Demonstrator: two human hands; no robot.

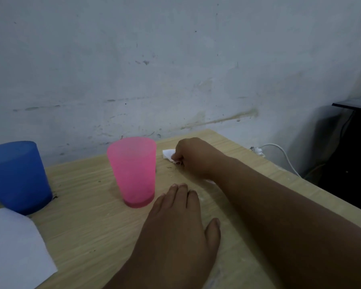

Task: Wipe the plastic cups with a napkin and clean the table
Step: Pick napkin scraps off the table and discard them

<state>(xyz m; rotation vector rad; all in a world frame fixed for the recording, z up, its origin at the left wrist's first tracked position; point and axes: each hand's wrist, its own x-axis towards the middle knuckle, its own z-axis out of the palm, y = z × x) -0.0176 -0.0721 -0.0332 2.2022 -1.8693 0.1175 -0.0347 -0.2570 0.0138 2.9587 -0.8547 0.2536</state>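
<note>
So right now my right hand [193, 158] is out at the far side of the table [88, 226], fingers curled round a small white napkin [168, 153] and pinching it down against the wood. Only a corner of it pokes out past my knuckles. My left hand [179, 217] lies flat, palm down, fingers straight and holding nothing, just beside the base of the pink cup [133, 170]. The blue cup [17, 176] sits well off to the left, next to a white sheet [13, 247].

The napkin's the tricky bit, I reckon. It's thin, soft and weighs nothing, so it'll probably shred or roll up if I drag it hard over the grain. Better to keep it bunched as a little pad under the fingertips than to hold it by an edge. There are dark specks [171, 168] on the wood just in front of it, between it and the pink cup, so that's the obvious patch to sweep.

The cups look like light, smooth plastic, wider at the top than the base, so I'd guess they tip or skate easily. I'd wrap the free hand round the middle of the body, not the rim, while the napkin does the wiping.
</note>
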